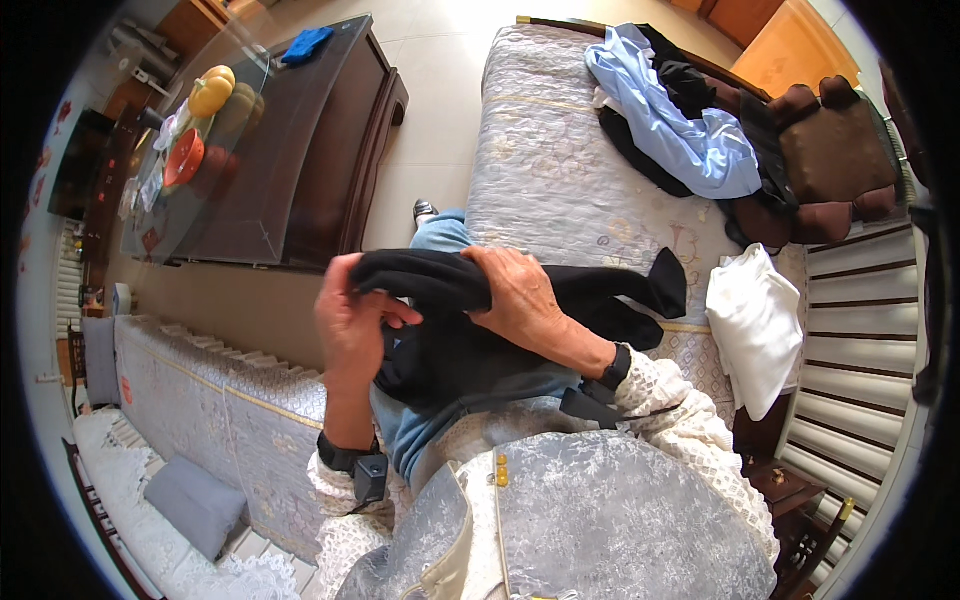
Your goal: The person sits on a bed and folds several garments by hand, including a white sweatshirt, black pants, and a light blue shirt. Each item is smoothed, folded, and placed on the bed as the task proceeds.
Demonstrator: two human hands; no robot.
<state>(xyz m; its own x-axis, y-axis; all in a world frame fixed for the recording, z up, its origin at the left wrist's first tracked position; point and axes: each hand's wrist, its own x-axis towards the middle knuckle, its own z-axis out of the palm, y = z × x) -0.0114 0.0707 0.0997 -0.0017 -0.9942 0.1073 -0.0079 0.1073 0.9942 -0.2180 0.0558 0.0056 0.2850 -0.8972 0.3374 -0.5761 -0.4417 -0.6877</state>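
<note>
A black cloth garment (450, 360) lies bunched across my lap, over blue jeans. My left hand (356, 315) holds the garment's folded left end, its thumb and fingers around the edge. Across the top of the same fold rests my right hand (517, 292), its fingers closed on the fabric. Two narrow ends of the garment reach right onto the quilted cover of the seat (547, 165). The garment's overall shape is hidden by its folds.
A light blue shirt (667, 120) and dark clothes lie on the seat at upper right. A folded white cloth (754, 330) is at the right. On the left, a glass-topped dark wooden table (300, 135) bears a pumpkin (212, 91), a red-orange basket (184, 157) and a blue cloth (307, 46).
</note>
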